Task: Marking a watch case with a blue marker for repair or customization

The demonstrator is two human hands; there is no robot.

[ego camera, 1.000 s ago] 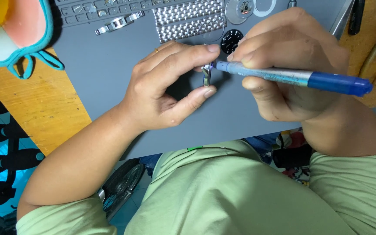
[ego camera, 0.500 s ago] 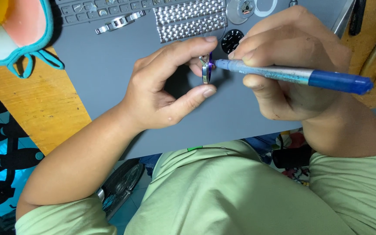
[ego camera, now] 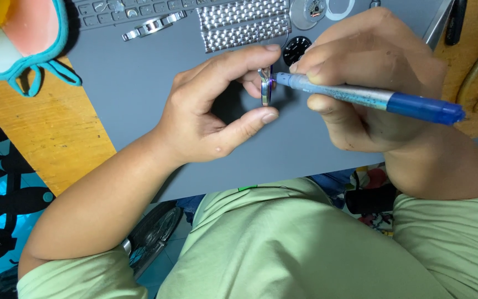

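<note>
Small round metal watch part (ego camera: 265, 86), silvery with a purple sheen, stands on edge between the fingers of the left hand (ego camera: 211, 113) — forefinger pressed on its top rim, thumb curled just beneath and not clearly touching it. The right hand (ego camera: 369, 83) has its fingers closed around a pen-shaped tool with a grey barrel and blue end (ego camera: 369, 98), whose tip touches the part's right face. Beyond the fingertips, on the grey work mat (ego camera: 139, 88), lie two strips of silver metal watch bracelet (ego camera: 244, 23), a black round dial (ego camera: 296, 50) partly hidden by the right forefinger, and a silver round case piece (ego camera: 308, 10) cut off by the top edge. Left of the hands sits a teal-rimmed bowl-like object (ego camera: 23, 33) — its contents are blurred. Which part the fingers hold is too small to tell.
</note>
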